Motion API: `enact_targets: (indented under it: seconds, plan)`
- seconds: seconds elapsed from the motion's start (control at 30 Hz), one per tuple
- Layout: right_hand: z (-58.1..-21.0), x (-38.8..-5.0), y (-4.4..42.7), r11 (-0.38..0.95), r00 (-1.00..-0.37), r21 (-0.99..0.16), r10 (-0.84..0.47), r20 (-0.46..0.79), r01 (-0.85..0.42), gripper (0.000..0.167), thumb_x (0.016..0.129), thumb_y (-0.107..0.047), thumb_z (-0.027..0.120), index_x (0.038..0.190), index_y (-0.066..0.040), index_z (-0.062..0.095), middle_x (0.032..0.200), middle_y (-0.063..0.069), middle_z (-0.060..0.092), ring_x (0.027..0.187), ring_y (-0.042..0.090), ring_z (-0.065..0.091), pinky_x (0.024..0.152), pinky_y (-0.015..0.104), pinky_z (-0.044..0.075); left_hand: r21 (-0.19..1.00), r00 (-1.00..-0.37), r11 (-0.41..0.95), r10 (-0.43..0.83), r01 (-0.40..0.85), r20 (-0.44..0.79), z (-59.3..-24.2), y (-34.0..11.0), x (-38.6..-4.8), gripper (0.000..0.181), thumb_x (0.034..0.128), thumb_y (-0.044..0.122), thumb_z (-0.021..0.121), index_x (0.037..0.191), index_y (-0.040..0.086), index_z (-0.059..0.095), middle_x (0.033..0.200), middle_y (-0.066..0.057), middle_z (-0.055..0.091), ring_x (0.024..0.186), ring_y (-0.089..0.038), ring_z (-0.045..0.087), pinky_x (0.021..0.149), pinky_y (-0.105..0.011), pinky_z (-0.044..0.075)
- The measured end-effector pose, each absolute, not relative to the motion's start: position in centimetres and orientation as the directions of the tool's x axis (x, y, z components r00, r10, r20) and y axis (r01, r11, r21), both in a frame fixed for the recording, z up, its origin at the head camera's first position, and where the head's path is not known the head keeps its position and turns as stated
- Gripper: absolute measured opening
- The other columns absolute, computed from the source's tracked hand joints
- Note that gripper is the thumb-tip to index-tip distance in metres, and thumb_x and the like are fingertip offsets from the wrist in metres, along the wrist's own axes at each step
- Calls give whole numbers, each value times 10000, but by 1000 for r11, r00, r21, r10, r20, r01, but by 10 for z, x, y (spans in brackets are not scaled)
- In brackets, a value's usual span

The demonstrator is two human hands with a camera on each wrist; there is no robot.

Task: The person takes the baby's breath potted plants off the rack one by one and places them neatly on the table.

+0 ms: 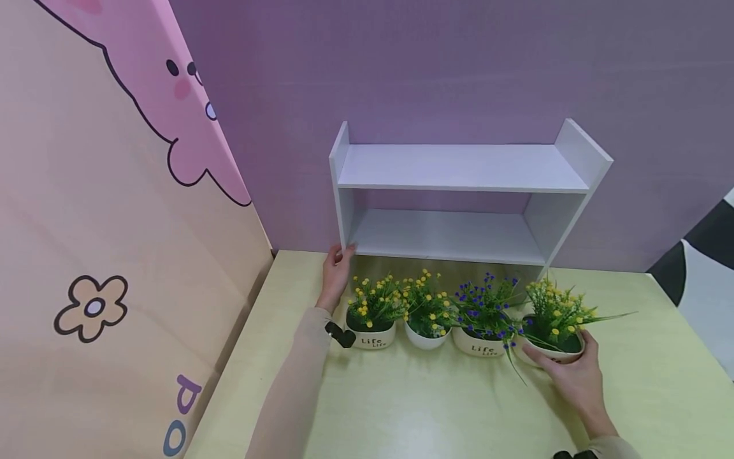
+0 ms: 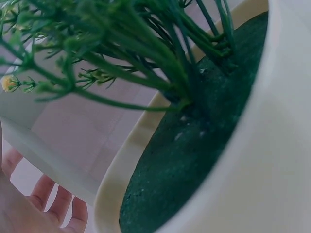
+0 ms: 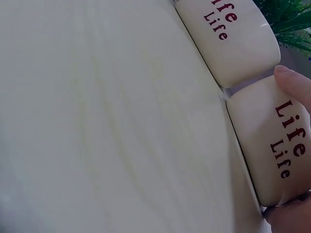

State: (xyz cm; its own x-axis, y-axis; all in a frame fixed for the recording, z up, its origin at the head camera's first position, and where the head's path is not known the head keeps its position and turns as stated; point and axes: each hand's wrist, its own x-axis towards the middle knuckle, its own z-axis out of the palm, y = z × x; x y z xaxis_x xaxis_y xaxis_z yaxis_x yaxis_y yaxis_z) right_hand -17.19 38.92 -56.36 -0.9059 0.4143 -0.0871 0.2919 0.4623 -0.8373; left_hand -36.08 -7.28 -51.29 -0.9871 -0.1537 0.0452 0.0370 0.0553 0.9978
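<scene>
My left hand (image 1: 335, 277) grips the lower left corner of a white two-tier shelf (image 1: 447, 236), its thumb at the front edge of the side panel. In the left wrist view, the fingers (image 2: 60, 206) show beyond the panel, partly behind a potted plant (image 2: 194, 145). My right hand (image 1: 576, 379) holds the rightmost white pot of yellow artificial flowers (image 1: 553, 312), thumb on one end and fingers on the other. That pot (image 3: 272, 141) stands on the table in the right wrist view, "Life" lettering facing out, close beside its neighbour (image 3: 238, 43).
Left of the held pot, in a row before the shelf, stand a blue-flowered pot (image 1: 480, 344) and two yellow-flowered pots, one in the middle (image 1: 425, 338) and one leftmost (image 1: 371, 336). The pale table (image 1: 401, 408) meets a purple wall (image 1: 447, 64) behind.
</scene>
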Motion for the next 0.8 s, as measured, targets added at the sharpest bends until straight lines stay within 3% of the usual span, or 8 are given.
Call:
enact_targets:
  seconds: [0.3, 0.8]
  plan:
    - [-564, -173, 391, 450, -907, -846, 413, -86, 285, 1313, 897, -459, 851, 1707, -134, -131, 1737, 339, 119, 1551, 537, 280, 1237, 663, 262, 997, -986, 61, -160, 41, 50, -513, -72, -362, 569, 1049, 534, 601, 1466, 149, 562, 1401, -206, 589, 1268, -395, 599, 1037, -569, 514]
    - [-567, -173, 394, 461, -906, -838, 415, -85, 290, 1326, 891, -483, 850, 1706, -140, -139, 1737, 356, 85, 1556, 562, 255, 1229, 688, 260, 998, -986, 38, -160, 43, 49, -515, -73, -361, 583, 1035, 533, 619, 1471, 149, 568, 1389, -220, 589, 1304, -481, 567, 990, -523, 498]
